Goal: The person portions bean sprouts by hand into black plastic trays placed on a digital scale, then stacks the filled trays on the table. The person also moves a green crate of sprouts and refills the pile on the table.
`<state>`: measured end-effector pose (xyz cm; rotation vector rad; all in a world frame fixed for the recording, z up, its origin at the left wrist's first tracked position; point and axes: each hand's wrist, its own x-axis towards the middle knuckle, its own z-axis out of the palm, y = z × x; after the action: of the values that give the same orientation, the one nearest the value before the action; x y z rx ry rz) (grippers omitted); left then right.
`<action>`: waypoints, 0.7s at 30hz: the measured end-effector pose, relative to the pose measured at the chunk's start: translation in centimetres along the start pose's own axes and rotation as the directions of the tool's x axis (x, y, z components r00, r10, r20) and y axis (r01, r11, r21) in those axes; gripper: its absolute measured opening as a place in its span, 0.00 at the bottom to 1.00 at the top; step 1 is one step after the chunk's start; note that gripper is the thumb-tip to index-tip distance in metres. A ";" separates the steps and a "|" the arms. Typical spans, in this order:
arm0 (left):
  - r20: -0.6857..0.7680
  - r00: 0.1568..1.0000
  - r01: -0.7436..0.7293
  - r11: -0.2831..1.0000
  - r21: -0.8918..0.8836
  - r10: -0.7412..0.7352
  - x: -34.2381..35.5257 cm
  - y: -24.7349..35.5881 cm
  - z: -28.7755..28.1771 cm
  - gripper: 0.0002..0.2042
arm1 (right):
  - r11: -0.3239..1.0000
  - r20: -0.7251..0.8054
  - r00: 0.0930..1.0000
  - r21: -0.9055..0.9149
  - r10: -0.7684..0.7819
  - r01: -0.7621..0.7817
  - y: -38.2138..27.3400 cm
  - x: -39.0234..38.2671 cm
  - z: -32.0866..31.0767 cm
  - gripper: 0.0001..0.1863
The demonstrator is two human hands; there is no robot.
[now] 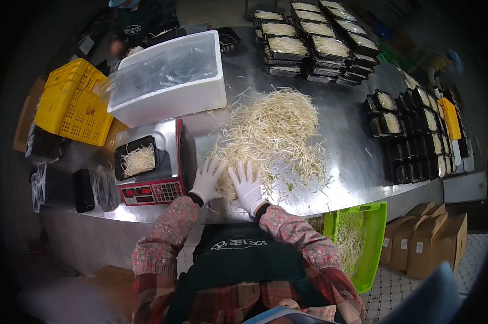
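Pale, thin, tangled sprouts (279, 121) against left hand (207, 182) and right hand (248, 190), fingers outspread

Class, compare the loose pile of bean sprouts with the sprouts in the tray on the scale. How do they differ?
Size: the loose pile is far larger than the tray portion.
Support: the pile lies on the metal table; the tray portion sits in a black tray on the scale.
Both are pale, thin bean sprouts.
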<state>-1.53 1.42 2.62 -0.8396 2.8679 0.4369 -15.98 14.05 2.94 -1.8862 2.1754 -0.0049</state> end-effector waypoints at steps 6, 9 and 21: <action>0.023 0.995 -0.094 0.995 -0.032 0.094 5.2 -2.0 0.9 0.57 | 0.969 0.185 0.958 0.069 0.221 -0.237 3.7 3.3 -3.4 0.66; -0.066 0.990 -0.133 0.986 -0.096 0.127 5.7 -1.8 3.5 0.50 | 0.972 0.252 0.953 0.123 0.167 -0.202 5.4 3.8 -2.3 0.72; -0.101 0.994 -0.054 0.971 -0.234 0.031 1.5 -0.4 3.5 0.41 | 0.504 0.078 0.883 0.796 0.464 -0.335 14.4 1.5 1.2 0.28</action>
<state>-2.45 1.42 -1.12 -0.8576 2.9673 0.7773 -29.96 15.07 -0.96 -0.8574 2.0929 -0.9067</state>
